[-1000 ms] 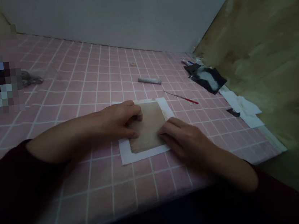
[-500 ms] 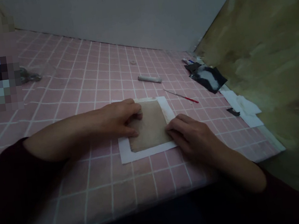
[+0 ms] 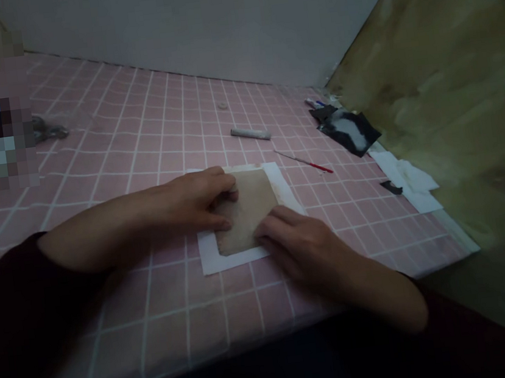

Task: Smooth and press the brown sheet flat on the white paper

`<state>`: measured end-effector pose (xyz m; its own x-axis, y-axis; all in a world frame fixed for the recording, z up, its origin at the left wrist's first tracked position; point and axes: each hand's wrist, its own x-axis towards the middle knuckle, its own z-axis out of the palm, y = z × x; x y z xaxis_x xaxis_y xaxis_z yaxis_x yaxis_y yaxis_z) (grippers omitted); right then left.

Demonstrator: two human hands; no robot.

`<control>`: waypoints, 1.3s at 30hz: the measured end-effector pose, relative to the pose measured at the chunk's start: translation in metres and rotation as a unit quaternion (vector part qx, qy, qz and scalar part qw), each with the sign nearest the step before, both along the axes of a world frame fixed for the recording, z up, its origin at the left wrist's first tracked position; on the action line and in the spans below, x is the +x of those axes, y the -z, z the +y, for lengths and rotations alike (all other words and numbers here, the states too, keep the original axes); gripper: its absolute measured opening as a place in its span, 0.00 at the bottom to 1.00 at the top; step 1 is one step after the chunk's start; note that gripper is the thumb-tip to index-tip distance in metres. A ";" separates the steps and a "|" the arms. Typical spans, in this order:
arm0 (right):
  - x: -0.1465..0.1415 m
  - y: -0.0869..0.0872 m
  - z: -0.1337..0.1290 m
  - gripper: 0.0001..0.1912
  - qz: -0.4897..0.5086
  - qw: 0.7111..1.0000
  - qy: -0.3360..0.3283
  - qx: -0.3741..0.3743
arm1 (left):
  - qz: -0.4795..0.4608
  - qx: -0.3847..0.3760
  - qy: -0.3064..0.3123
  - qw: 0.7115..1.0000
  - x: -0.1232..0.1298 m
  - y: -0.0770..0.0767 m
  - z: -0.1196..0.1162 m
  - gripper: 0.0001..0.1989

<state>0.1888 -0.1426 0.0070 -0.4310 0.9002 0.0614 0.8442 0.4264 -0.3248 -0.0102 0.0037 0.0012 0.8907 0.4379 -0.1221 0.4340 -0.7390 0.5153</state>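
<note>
A tan, leather-like square (image 3: 246, 205) lies flat on a larger white sheet (image 3: 212, 261) in front of me. My left hand (image 3: 208, 200) rests on the left side of the square, thumb apart from the bent fingers. Over the square's lower right part is my right hand (image 3: 298, 241), its fingertips pressed together against the surface. Whatever may be between those fingertips is hidden. A thin tool with a red handle (image 3: 322, 168) lies to the right, beyond my right hand. Farther back is a short grey tube (image 3: 250, 134).
The table wears a pink cloth with white grid lines (image 3: 158, 133). Along its right edge are black pieces (image 3: 350, 131), white papers (image 3: 417, 178) and a small dark scrap (image 3: 392, 188). A small round item (image 3: 222, 105) lies farther back. Walls bound the back and right.
My right hand has moved left, from the square's right edge onto its lower right part. My left hand stays in place on the square.
</note>
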 end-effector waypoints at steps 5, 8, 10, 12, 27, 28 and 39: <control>0.006 0.000 -0.002 0.05 0.037 0.999 0.016 0.015 | 0.001 -0.002 0.005 1.000 0.000 -0.001 -0.001 0.19; 0.014 -0.001 -0.001 0.04 0.017 0.999 0.044 0.019 | -0.001 0.002 0.010 1.000 0.001 -0.001 0.000 0.19; 0.009 -0.001 0.003 0.06 0.008 0.999 0.034 0.015 | 0.000 0.006 0.007 1.000 0.002 -0.002 -0.001 0.18; 0.002 -0.001 0.007 0.07 0.010 1.000 0.009 0.011 | 0.001 0.008 0.002 1.000 0.002 -0.002 -0.001 0.18; 0.009 0.004 0.000 0.07 0.043 0.999 0.019 0.010 | 0.005 -0.009 0.000 1.000 0.001 -0.002 -0.001 0.18; 0.013 0.003 -0.002 0.07 0.042 0.998 0.031 0.018 | 0.004 -0.009 0.002 1.000 0.001 -0.002 -0.001 0.18; 0.008 -0.003 0.000 0.05 0.023 0.999 0.025 0.011 | 0.000 -0.007 0.005 1.000 0.001 -0.003 -0.001 0.18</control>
